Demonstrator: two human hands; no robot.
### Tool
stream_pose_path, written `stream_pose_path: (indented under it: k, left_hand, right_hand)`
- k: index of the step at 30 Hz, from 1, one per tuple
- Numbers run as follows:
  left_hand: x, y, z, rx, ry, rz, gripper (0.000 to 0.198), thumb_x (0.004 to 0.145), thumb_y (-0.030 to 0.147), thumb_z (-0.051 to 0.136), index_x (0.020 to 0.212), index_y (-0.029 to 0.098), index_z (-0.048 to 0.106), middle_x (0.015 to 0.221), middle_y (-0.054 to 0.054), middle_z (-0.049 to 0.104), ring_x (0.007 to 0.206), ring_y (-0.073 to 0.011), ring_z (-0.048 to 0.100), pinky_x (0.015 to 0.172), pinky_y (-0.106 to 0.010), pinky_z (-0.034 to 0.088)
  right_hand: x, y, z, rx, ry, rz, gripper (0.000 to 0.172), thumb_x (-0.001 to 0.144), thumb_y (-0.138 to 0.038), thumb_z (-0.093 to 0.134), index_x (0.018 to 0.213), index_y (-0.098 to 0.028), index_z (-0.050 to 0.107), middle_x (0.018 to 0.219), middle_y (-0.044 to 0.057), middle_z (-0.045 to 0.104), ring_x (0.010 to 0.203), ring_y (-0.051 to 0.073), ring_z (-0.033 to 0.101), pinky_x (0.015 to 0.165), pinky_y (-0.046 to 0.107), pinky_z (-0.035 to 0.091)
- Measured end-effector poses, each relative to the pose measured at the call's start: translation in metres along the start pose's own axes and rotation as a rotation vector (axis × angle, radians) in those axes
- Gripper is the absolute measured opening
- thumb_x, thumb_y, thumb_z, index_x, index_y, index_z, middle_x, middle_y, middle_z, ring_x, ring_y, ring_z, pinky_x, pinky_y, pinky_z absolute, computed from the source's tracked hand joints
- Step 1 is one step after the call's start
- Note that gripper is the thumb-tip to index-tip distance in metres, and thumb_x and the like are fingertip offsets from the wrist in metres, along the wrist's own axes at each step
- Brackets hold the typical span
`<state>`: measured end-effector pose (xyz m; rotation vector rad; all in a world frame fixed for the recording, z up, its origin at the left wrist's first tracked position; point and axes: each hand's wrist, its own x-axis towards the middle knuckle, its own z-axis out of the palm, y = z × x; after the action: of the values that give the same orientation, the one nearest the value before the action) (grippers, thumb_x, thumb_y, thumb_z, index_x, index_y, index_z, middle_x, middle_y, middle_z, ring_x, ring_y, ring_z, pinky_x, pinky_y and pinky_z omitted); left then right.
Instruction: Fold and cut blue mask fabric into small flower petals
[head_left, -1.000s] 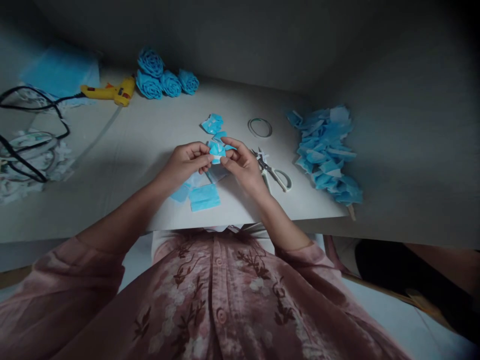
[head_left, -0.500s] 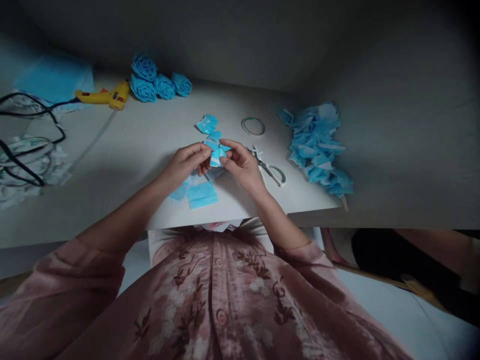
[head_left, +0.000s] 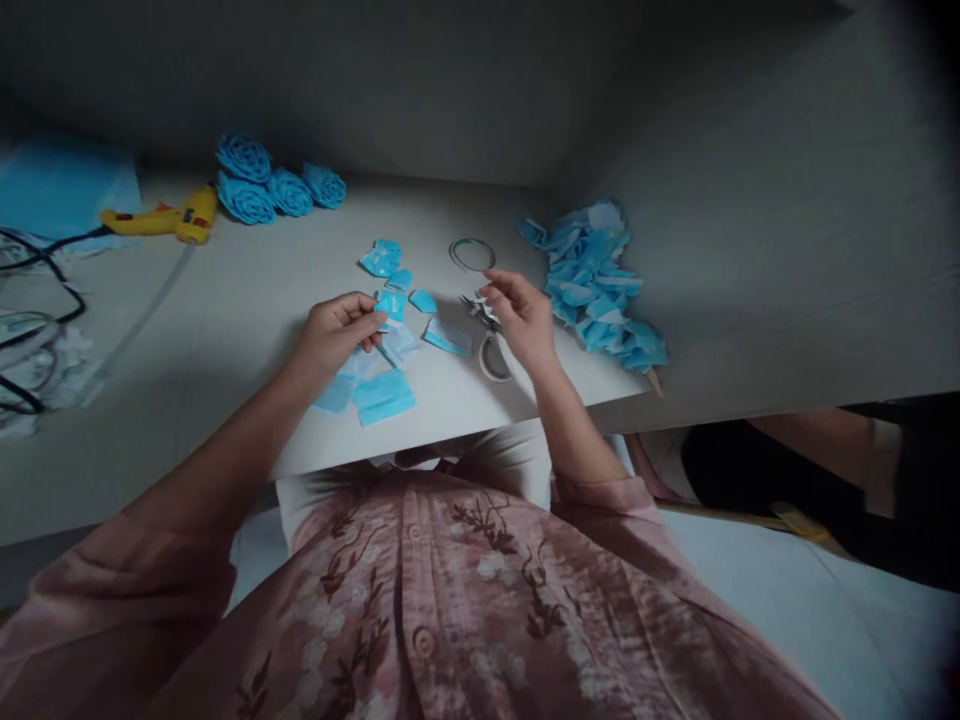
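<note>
My left hand (head_left: pixel 341 335) pinches a small blue fabric piece (head_left: pixel 391 304) between thumb and fingers. My right hand (head_left: pixel 521 315) is raised over the scissors (head_left: pixel 493 355), fingers apart, with nothing visible in them. The scissors have pale handles and lie partly under that hand. A coil of thin wire (head_left: pixel 472 254) rests just beyond its fingertips. Between the hands lie a cut blue petal shape (head_left: pixel 423 300) and a folded blue-and-white piece (head_left: pixel 448 338). Flat blue squares (head_left: pixel 385 397) sit below my left hand. Further off is a crumpled blue piece (head_left: pixel 382 258).
Several blue fabric roses (head_left: pixel 247 195) stand at the back left, beside a yellow glue gun (head_left: pixel 196 215) with a black cord (head_left: pixel 71 290). A heap of blue fabric pieces (head_left: pixel 596 280) lies at the right. Blue sheets (head_left: pixel 67 190) lie far left. Part of another person (head_left: pixel 810 450) shows at right.
My right hand has come away from the blue piece and moved right, over the scissors. My left hand keeps hold of a piece. The folded piece now shows on the table. The view has shifted.
</note>
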<state>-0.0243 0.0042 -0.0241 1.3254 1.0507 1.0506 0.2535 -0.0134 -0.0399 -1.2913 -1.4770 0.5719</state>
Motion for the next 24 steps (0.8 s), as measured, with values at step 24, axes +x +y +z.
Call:
stream_pose_path:
  k: [24]
  left_hand:
    - [-0.007, 0.006, -0.003, 0.104, -0.011, -0.08, 0.018, 0.075, 0.036, 0.077, 0.078, 0.019, 0.071, 0.065, -0.001, 0.069, 0.059, -0.0135, 0.058, 0.06, -0.028, 0.046]
  right_hand:
    - [0.025, 0.042, -0.031, -0.51, -0.136, 0.314, 0.022, 0.092, -0.036, 0.062, 0.095, -0.019, 0.076, 0.082, 0.003, 0.076, 0.073, 0.018, 0.061, 0.067, 0.029, 0.037]
